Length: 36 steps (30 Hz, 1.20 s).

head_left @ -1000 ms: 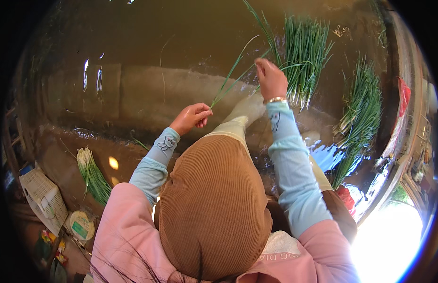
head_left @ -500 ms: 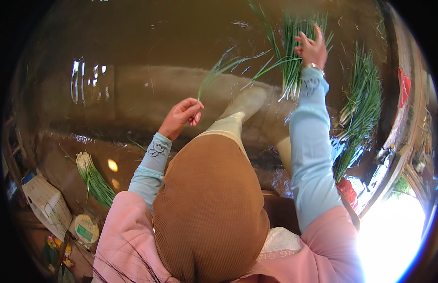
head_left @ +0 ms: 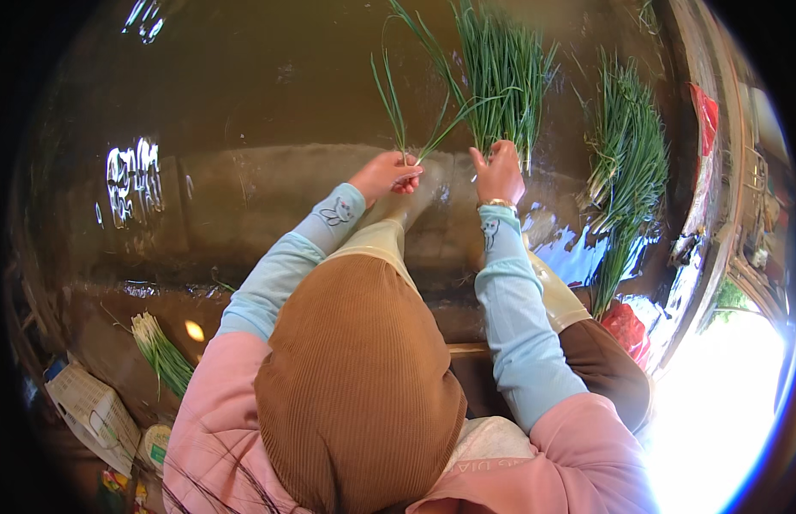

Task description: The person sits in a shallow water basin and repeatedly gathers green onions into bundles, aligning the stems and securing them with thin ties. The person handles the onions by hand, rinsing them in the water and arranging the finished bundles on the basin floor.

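Observation:
Between the fingertips of my left hand (head_left: 384,176) are the pale ends of a few thin scallions (head_left: 435,140), their green leaves fanning away from me over brown water. My right hand (head_left: 501,176) is at the near, white end of a large scallion bunch (head_left: 506,81) floating in the water. Its thumb stands apart from the bent fingers, and I see nothing held in it. Some long leaves from the left hand's scallions reach across to the bunch. Farther right floats another big scallion bunch (head_left: 631,141).
A smaller scallion bunch (head_left: 160,353) lies at the left, near a white plastic basket (head_left: 95,417) and a round container (head_left: 157,445). Red plastic (head_left: 626,332) sits at the right by the curved edge (head_left: 702,197). My booted leg (head_left: 376,238) stands in the water.
My right hand has come back toward me from the bunch's leaves to its white end. My left hand has moved right and farther out, still pinching scallions.

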Each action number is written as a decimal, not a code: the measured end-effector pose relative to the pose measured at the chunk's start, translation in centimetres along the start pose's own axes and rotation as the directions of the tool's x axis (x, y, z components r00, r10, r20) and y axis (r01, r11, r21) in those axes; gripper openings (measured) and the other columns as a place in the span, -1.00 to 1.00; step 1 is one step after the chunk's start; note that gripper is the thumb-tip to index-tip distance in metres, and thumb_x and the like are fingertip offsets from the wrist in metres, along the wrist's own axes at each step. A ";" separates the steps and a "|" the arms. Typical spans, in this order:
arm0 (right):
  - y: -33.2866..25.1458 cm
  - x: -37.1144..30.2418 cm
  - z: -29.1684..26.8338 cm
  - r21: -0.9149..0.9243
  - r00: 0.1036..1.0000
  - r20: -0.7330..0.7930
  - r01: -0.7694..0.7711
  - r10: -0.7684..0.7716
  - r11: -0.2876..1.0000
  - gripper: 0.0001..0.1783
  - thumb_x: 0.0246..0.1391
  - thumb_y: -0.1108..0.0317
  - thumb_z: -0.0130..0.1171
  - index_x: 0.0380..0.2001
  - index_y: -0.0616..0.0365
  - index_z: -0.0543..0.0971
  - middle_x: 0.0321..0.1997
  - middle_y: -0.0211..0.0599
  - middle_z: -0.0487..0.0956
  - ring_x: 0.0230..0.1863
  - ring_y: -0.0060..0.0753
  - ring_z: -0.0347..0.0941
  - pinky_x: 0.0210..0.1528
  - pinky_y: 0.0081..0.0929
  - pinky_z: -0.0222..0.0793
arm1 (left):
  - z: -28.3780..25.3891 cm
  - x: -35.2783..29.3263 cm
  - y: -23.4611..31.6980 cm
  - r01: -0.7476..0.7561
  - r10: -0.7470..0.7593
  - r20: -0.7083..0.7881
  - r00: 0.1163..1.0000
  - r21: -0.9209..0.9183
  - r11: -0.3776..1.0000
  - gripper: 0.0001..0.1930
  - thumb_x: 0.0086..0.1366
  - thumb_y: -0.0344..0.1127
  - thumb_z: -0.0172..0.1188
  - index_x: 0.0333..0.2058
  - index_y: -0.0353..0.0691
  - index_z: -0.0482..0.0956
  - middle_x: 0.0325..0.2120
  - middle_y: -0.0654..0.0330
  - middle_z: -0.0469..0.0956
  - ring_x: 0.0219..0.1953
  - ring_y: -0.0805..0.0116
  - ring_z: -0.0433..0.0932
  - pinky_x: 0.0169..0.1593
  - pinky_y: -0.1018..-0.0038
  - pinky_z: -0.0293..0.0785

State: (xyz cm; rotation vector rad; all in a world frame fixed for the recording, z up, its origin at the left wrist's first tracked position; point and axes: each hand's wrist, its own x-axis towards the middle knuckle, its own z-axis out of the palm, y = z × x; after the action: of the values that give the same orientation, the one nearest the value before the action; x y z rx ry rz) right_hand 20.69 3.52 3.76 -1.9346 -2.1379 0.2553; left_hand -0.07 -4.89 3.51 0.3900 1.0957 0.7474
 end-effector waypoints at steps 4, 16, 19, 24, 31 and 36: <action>0.0 2.0 0.0 -0.115 0.975 0.217 -0.031 0.056 0.993 -0.62 -0.06 0.03 0.28 -0.38 0.12 0.52 -0.47 -0.19 0.59 -0.47 -0.11 0.50 -0.39 -0.21 0.39 | -2.3 -3.2 2.1 -0.223 0.250 0.087 0.964 -0.244 0.944 -0.78 0.40 -0.25 0.02 -0.14 -0.27 0.50 -0.48 0.38 0.48 -0.44 0.67 0.43 -0.31 0.72 0.39; -6.8 -2.3 -0.7 0.679 0.715 0.691 -0.594 -0.105 0.431 -0.64 0.09 0.19 0.25 -0.64 0.14 0.44 -0.71 -0.58 0.31 -0.68 -0.76 0.15 -0.65 -0.67 -0.02 | -1.3 -5.5 -0.3 -0.145 0.110 -0.168 0.980 -0.206 0.968 -0.80 0.38 -0.17 0.06 -0.18 -0.15 0.45 -0.12 0.17 0.56 -0.20 0.45 0.55 -0.09 0.53 0.46; -6.3 -3.1 1.2 0.616 0.707 0.699 -0.518 -0.109 0.593 -0.70 0.12 0.22 0.23 -0.62 0.08 0.49 -0.68 -0.64 0.33 -0.67 -0.80 0.15 -0.64 -0.73 -0.01 | -0.4 -3.4 -0.7 -0.048 0.009 -0.161 0.987 -0.237 0.970 -0.82 0.35 -0.18 0.11 -0.20 -0.13 0.46 -0.15 0.20 0.57 -0.20 0.46 0.55 -0.10 0.55 0.45; -4.3 -1.8 0.6 0.455 0.943 0.332 -0.187 0.029 0.871 -0.68 0.02 0.13 0.26 -0.51 0.20 0.53 -0.65 -0.18 0.41 -0.60 -0.29 0.26 -0.49 -0.34 0.22 | -1.0 -2.5 -1.1 -0.027 -0.007 -0.123 0.992 -0.270 0.962 -0.84 0.31 -0.18 0.18 -0.27 -0.10 0.47 -0.34 0.31 0.58 -0.28 0.56 0.52 -0.16 0.63 0.42; -5.4 -1.6 0.7 0.532 0.973 0.228 -0.104 -0.024 0.840 -0.70 -0.06 0.16 0.33 -0.40 0.21 0.61 -0.44 -0.20 0.59 -0.40 -0.27 0.51 -0.30 -0.37 0.42 | -1.9 -3.6 -2.2 0.004 -0.044 -0.145 0.988 -0.260 0.966 -0.86 0.31 -0.21 0.18 -0.29 -0.11 0.47 -0.45 0.36 0.53 -0.44 0.66 0.45 -0.36 0.72 0.37; -9.2 -3.7 2.9 0.648 0.833 0.546 -0.349 -0.093 0.677 -0.75 0.00 0.23 0.25 -0.52 0.23 0.57 -0.60 -0.28 0.56 -0.54 -0.52 0.43 -0.46 -0.43 0.33 | -2.1 -3.3 -3.3 -0.153 0.130 -0.084 0.988 -0.411 0.899 -0.92 0.37 -0.30 0.07 -0.26 -0.15 0.48 -0.43 0.38 0.51 -0.45 0.67 0.44 -0.36 0.73 0.41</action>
State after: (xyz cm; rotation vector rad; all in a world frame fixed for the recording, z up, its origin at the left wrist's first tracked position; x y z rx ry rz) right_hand 11.40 -1.01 3.41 -1.5993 -1.6885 1.6026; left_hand -1.62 -9.69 2.76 0.0840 0.9321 1.1021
